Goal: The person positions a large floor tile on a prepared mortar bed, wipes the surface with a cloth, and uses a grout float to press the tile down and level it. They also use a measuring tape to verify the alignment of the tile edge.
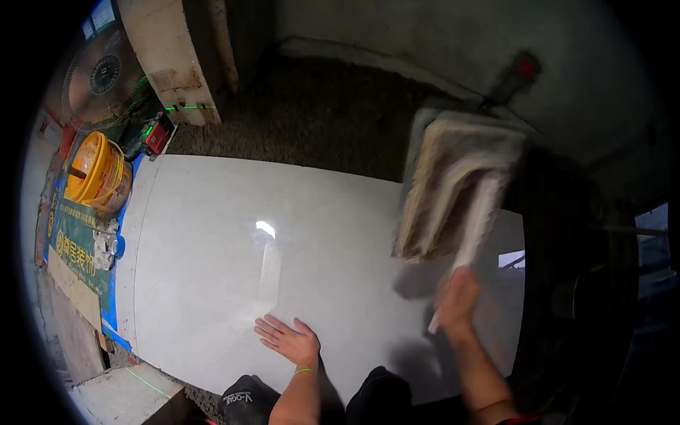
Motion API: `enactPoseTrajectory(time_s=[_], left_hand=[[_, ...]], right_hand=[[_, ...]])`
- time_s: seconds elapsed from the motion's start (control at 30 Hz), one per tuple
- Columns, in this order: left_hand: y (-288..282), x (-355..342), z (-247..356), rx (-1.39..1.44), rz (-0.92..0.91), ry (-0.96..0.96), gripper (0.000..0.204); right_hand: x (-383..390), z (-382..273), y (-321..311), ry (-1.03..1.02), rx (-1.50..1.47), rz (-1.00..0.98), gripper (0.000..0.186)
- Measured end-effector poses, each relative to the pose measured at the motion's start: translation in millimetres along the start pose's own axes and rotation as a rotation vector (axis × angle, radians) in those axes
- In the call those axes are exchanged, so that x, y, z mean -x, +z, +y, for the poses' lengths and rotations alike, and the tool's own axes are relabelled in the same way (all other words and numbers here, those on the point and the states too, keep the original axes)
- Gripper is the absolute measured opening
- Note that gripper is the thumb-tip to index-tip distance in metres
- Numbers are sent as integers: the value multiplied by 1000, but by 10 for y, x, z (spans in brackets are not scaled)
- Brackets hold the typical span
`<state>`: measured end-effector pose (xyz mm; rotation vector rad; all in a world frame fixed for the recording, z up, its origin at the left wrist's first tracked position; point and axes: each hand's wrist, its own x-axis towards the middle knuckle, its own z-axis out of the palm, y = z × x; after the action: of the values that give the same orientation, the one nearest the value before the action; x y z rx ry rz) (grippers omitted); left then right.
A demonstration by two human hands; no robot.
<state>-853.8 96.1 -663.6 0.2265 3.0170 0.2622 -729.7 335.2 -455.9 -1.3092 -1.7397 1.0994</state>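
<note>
My left hand (287,340) lies spread, palm down, on a large glossy pale tile (198,255) near its front edge, holding nothing. To its right, my right hand (457,297) is closed round the pale handle of a large, flat rectangular tool (439,170). The tool is raised over the tile's back right part and tilted, its beige and grey layers smeared by motion; its shadow falls on the tile. My dark-clad knees are at the front edge.
Dark rough mortar (297,117) lies behind the tile. At left are a yellow bucket (95,173), a red laser level (157,134), a fan (99,74) and green sheeting (78,248). A concrete pillar (166,57) stands at back; a pale ledge (117,397) is front left.
</note>
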Motion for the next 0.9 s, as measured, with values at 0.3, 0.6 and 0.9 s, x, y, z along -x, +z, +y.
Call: enactPoseTrajectory(time_s=[0.3,0.6,0.9], left_hand=[[-30,-26,58,4,26,26,77],[-24,-23,34,35,30,4,76],[40,-35,-7,37,6,21,76]], right_hand=[[-867,-329,307,423,-34,-618,55],[875,541,49,253,563,-214,52],[703,-279,-785,409,-58,-420,49]])
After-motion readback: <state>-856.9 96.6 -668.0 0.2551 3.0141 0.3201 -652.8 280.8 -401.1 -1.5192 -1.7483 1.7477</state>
